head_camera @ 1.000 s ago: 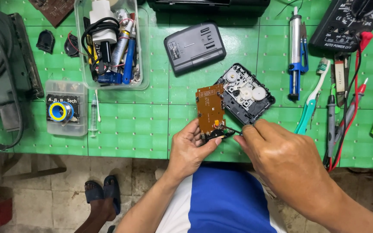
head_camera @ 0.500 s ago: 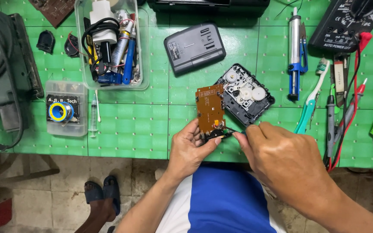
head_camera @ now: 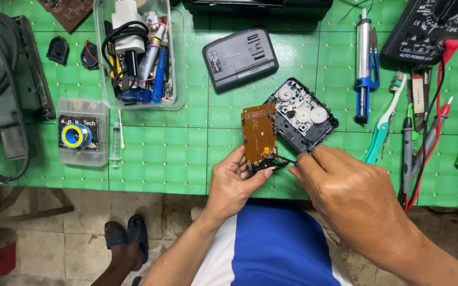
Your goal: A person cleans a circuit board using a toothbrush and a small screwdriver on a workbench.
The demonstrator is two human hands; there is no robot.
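Looking down at the green bench (head_camera: 149, 153), I see tiled floor below its near edge and someone's sandalled feet (head_camera: 125, 238) there. Largest item near the work: the opened black mechanism (head_camera: 306, 116) with white gears, lying flat just beyond the hands. Hinged off its left side is the brown circuit board (head_camera: 260, 135), long axis running away from me, near end down. My left hand (head_camera: 234, 182) is closed round that near end, thumb and fingers pinching it. My right hand (head_camera: 345, 190) comes in from the right, fingers curled shut on a thin dark tool (head_camera: 287, 159) whose tip meets the board's bottom corner. Left hand is nearer the board. Grey casing (head_camera: 239, 57), clear tub of tools (head_camera: 139, 53), solder reel box (head_camera: 82, 132) and syringe (head_camera: 115, 143) sit farther off.
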